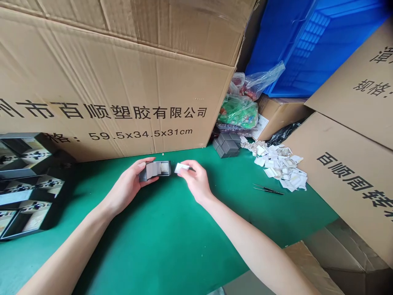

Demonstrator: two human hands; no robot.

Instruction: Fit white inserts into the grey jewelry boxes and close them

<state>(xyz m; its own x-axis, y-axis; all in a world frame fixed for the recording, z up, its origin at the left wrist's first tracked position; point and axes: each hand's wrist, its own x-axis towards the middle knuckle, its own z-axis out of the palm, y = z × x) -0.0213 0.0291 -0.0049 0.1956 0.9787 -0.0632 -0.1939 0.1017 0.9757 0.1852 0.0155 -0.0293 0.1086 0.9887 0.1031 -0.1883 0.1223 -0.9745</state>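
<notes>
My left hand is closed around a small dark grey box with its inside showing. A light grey flap or pad lies over part of the box, and a pale piece sits in its right end. Just right of the box, my right hand pinches a small white piece between thumb and fingers. A narrow gap separates that piece from the box. Both hands are over the green tabletop.
A heap of white pieces lies at the right, with black tweezers before it. Grey boxes are stacked behind. Open dark boxes stand at left. A large carton walls the back; another carton borders the right, near a blue crate.
</notes>
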